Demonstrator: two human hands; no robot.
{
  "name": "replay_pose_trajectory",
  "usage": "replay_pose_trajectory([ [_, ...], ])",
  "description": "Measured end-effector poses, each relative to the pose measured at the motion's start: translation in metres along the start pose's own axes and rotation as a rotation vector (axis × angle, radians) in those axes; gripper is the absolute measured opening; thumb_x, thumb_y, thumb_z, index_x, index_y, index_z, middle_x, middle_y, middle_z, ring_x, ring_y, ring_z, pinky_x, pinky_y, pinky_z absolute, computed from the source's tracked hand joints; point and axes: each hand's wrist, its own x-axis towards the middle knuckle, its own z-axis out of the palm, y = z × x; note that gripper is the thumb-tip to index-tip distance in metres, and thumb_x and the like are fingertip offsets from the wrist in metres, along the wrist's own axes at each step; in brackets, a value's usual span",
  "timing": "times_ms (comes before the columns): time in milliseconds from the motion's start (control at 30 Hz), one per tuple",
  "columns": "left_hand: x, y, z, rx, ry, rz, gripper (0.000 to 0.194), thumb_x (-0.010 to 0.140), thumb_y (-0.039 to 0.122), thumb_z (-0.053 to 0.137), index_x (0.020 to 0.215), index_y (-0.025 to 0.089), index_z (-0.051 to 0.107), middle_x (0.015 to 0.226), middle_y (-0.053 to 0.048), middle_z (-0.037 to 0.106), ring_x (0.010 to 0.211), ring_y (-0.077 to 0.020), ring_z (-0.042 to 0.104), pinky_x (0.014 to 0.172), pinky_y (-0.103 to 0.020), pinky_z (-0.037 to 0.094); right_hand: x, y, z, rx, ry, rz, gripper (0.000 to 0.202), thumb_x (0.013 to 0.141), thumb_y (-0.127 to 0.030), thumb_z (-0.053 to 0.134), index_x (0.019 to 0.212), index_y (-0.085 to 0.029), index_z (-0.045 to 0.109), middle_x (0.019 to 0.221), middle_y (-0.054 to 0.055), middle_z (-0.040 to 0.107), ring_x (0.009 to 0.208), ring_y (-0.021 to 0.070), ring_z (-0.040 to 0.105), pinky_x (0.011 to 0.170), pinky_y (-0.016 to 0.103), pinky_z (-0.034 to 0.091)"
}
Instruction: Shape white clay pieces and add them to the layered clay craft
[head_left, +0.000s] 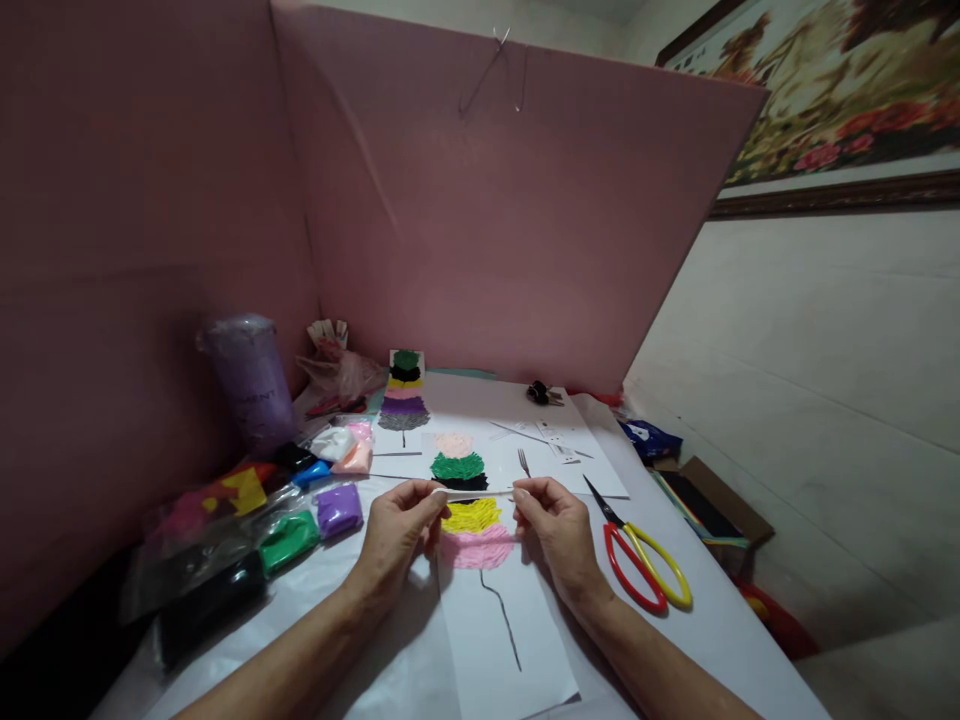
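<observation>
My left hand (401,530) and my right hand (561,535) each pinch one end of a thin white clay strip (480,494), stretched level between them. It hangs over a sheet of white paper (487,640) and hides part of what lies beneath. On that paper, textured bands of clay run downward: peach (454,445), green (457,467), black (471,482), yellow (472,516) and pink (477,550). Below the pink band, a dark wavy line (501,610) is drawn. A small fork (523,462) lies just beyond my right hand.
Scissors (637,555) with red and yellow handles lie right. Bags of purple (339,510), green (289,540) and other clay sit left, near a purple tumbler (251,385). A banded clay picture (405,400) and keys (541,393) lie farther back. A pink panel (487,230) stands behind.
</observation>
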Motion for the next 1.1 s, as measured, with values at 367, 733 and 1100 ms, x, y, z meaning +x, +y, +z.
replay_pose_trajectory([
  [367,-0.006,-0.003,0.006,0.037,-0.219,0.011,0.059,0.059,0.037,0.082,0.109,0.009,0.066,0.071,-0.005,0.068,0.041,-0.0097,0.053,0.039,-0.023,0.041,-0.01,-0.003,0.003,0.037,-0.283,-0.043,0.04,0.065,-0.039,0.081,0.095,-0.017,0.065,0.074,0.0,0.064,0.057,0.0131,0.059,0.053,0.026,0.052],
  [733,-0.008,-0.006,0.003,0.266,-0.299,0.16,0.023,0.071,0.034,0.072,0.083,0.013,0.074,0.075,-0.007,0.07,0.063,-0.0159,0.06,0.053,-0.022,0.044,-0.019,-0.003,0.007,-0.221,-0.379,-0.266,0.017,0.08,-0.034,0.069,0.089,-0.02,0.072,0.09,0.006,0.064,0.08,0.0188,0.06,0.064,0.026,0.047],
  [1100,-0.007,-0.005,0.009,0.18,-0.272,0.061,0.026,0.067,0.035,0.075,0.067,0.012,0.062,0.053,0.001,0.056,0.041,-0.0074,0.046,0.042,-0.019,0.036,-0.017,-0.003,0.008,-0.043,-0.311,-0.101,0.014,0.075,-0.03,0.071,0.075,-0.017,0.067,0.06,-0.002,0.06,0.051,0.0108,0.052,0.052,0.023,0.043],
])
